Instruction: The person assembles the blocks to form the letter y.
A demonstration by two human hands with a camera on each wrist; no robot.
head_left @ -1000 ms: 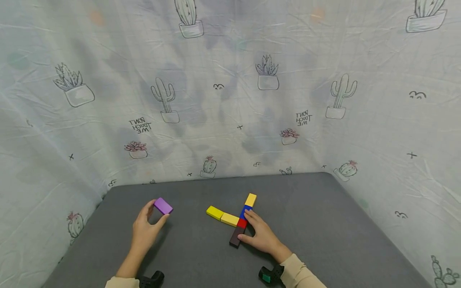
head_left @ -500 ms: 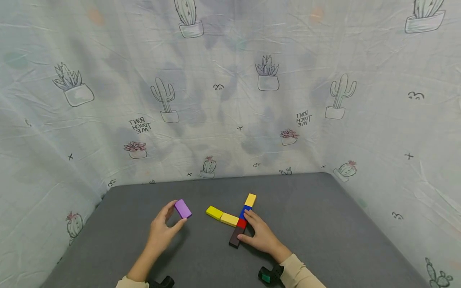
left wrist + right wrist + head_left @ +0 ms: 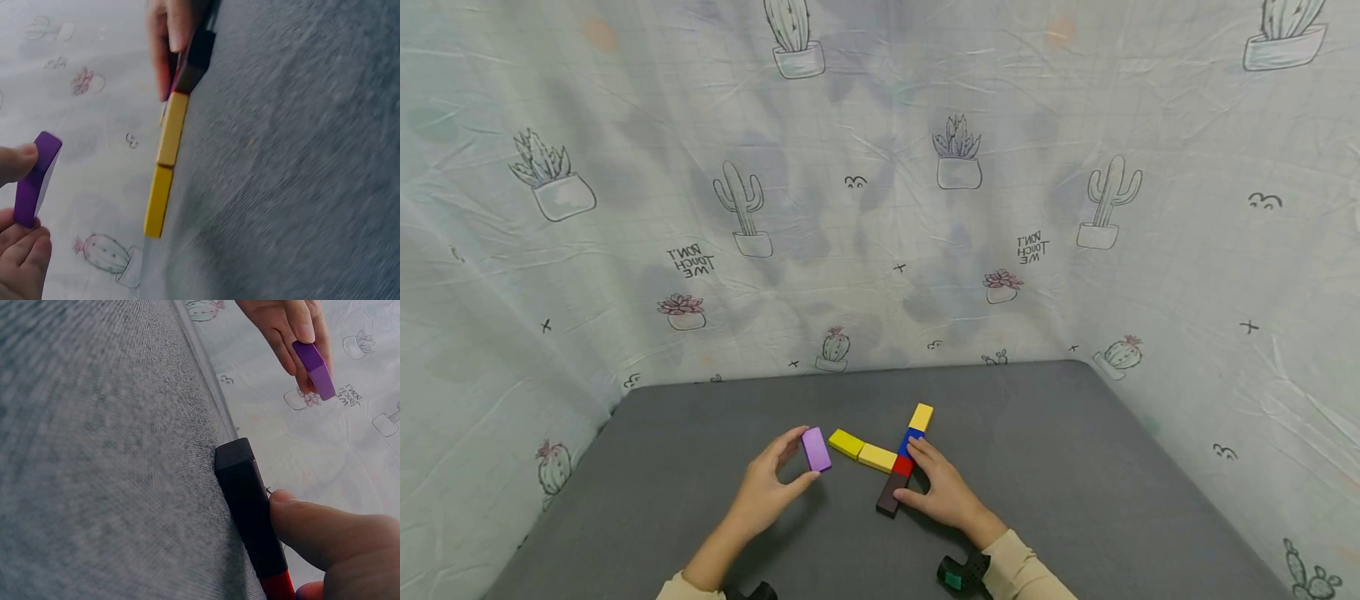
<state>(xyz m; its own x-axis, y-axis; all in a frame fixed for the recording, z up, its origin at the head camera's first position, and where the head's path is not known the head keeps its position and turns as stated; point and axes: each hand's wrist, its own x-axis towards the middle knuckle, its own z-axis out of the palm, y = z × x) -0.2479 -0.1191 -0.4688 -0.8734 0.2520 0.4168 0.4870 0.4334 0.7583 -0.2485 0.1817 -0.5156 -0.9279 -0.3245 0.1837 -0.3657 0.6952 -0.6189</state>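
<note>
My left hand [image 3: 765, 493] pinches a purple block [image 3: 816, 450] between thumb and fingertips, held above the table just left of the yellow block [image 3: 846, 443]. That block lies end to end with a paler yellow block [image 3: 877, 457], whose other end meets a slanting row. From near to far, the row holds a dark block [image 3: 891, 495], a red block [image 3: 903, 467], a blue block [image 3: 906, 446] and another pale yellow block [image 3: 921, 417]. My right hand [image 3: 949, 493] rests along the row's right side, thumb touching the dark block [image 3: 250, 506] and fingers on the blue one, partly covering it.
The grey tabletop [image 3: 1045, 467] extends around the blocks on every side. Behind and beside it hangs a pale curtain [image 3: 880, 208] printed with cacti. Both wrists carry a black camera mount [image 3: 962, 575].
My left hand has moved right and slightly nearer with the purple block, bringing it close to the yellow block. The purple block has turned in the grip. My right hand and the laid blocks look still.
</note>
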